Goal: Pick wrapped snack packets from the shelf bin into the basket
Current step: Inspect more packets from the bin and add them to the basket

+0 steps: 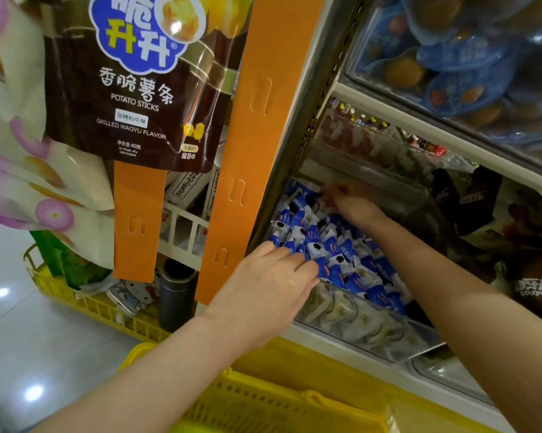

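At 6 o'clock, nearest the camera, sits the yellow basket (247,398); no packet shows in the part in view. Just past it, near the frame's centre, the left hand (269,285) lies over the near-left corner of the clear shelf bin (372,326). Its fingers are together and bent down among the blue-and-white snack packets (335,245), with the tips buried, so a grip cannot be confirmed. Further in, toward 1 o'clock, the right hand (347,200) reaches to the bin's back edge. Its fingers are curled onto packets there but blurred, so I cannot tell whether they pinch one. The step looks like gathering. Next, each hand must close on packets, lift clear of the bin's front wall, and come back toward 6 o'clock.
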Demonstrator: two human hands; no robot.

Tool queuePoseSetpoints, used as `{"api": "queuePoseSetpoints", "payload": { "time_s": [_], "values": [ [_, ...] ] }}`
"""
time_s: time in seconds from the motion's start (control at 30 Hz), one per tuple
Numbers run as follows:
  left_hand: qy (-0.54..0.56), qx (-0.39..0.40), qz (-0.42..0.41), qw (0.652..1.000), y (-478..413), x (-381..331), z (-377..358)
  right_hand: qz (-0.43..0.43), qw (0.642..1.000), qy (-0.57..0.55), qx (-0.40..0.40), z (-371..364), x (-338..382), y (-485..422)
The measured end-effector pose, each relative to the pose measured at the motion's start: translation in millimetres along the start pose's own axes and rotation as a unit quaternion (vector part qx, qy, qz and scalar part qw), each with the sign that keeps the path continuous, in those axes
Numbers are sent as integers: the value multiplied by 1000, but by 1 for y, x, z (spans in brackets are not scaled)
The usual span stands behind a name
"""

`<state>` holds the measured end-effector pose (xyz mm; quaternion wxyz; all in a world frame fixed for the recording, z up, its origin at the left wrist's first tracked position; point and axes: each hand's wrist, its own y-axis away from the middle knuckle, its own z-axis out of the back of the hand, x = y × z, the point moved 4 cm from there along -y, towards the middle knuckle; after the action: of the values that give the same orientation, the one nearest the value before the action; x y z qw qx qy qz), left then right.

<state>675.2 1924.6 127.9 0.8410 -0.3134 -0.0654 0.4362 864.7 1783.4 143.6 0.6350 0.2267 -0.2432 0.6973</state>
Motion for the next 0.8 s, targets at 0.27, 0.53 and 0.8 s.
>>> {"api": "queuePoseSetpoints", "payload": {
  "time_s": [0.27, 0.53, 0.8],
  "values": [
    [-1, 1, 2, 1000, 0, 0, -1, -73, 972, 211, 75, 9, -20, 12],
    [1, 3, 7, 1000, 1, 0, -2, -75, 975, 203, 55, 0, -21, 2],
    [0, 6, 10, 1000, 1, 0, -3, -84, 993, 69, 44, 3, -25, 5]
  ]
}}
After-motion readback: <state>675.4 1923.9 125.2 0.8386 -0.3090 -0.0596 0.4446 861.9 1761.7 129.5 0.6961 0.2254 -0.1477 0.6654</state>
